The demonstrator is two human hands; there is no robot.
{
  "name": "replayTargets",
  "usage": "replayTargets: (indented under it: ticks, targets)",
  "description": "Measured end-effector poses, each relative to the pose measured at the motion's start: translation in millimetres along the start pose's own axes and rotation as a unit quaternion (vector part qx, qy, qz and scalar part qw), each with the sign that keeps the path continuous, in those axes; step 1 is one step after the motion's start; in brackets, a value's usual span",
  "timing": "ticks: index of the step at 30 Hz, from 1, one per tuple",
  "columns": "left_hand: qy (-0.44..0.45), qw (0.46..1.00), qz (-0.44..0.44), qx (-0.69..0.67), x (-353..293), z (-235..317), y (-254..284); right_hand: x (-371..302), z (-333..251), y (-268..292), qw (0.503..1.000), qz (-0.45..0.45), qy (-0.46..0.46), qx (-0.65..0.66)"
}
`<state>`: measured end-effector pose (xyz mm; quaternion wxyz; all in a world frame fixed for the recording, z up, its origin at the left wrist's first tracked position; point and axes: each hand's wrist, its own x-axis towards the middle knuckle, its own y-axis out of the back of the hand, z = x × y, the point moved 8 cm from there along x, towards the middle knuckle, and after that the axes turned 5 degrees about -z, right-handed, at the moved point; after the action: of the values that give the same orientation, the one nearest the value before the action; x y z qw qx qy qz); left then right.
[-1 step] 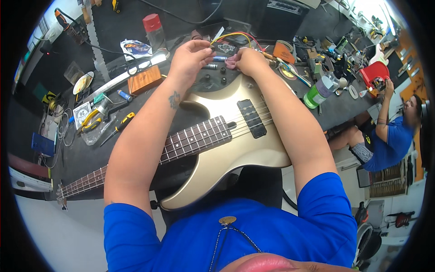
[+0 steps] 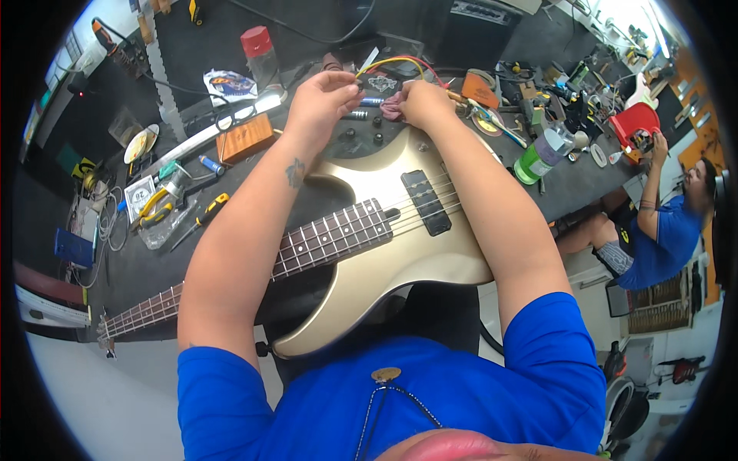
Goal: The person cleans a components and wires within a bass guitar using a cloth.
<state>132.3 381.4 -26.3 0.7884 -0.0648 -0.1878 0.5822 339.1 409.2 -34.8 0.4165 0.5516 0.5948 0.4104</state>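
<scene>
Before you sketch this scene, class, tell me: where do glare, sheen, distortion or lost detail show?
Head view: strong glare from the light at upper right; head view: soft sheen on the gold guitar; head view: fisheye bending toward the picture's dark border; head view: detail at the left hand's fingertips too small to read.

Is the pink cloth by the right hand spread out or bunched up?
Bunched up: the pink cloth shows as a small, creased wad beside the right hand.
</scene>
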Motion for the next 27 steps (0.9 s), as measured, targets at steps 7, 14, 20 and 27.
replayTargets:
  ticks: [7, 14, 20, 27]
  targets:
    - [0.019, 0.999, 0.007, 0.043, 1, -3, -5, -6, 0, 13, 0.997, 0.041, -0.051, -0.049]
    - [-0.004, 1.000, -0.008, -0.011, -2, 4, -13, -43, -14, 70, 0.924, 0.358, 0.113, 0.073]
    - [0.003, 0.996, 0.004, -0.084, -4, 0, 3, -65, -70, 48, 0.866, 0.231, 0.353, 0.267]
    - [0.010, 0.996, -0.034, -0.087, 1, 10, -6, -81, -81, 68, 0.820, 0.242, 0.442, 0.273]
